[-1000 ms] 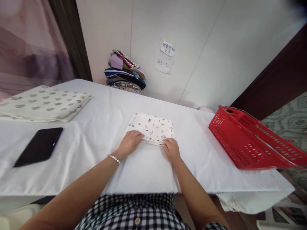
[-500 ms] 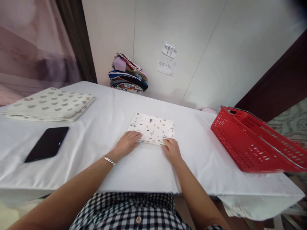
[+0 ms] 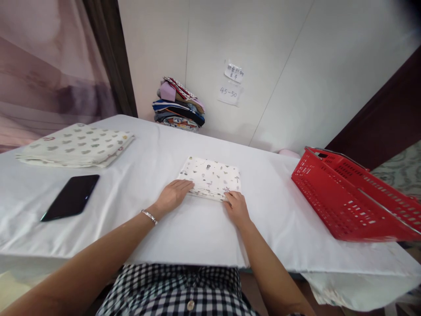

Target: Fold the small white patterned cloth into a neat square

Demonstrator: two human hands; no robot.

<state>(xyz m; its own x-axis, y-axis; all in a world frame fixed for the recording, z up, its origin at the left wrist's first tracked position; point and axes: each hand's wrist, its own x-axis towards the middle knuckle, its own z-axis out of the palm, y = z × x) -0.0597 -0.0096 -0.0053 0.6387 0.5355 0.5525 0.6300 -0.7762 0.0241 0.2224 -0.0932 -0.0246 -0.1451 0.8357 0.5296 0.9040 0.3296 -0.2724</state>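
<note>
A: Cloth?
B: Folded, flat on the counter, mid-length, between near and far edges.
A: Left hand?
B: On the cloth's near left corner, fingers extended on top, grip released.
A: Right hand?
B: Fingers at its near right corner; can't tell if that grip pinches.
A: Rest?
B: Spotted cloth along the counter's left edge, phone between it and the near edge, red basket by the right edge, stack past the far edge.
</note>
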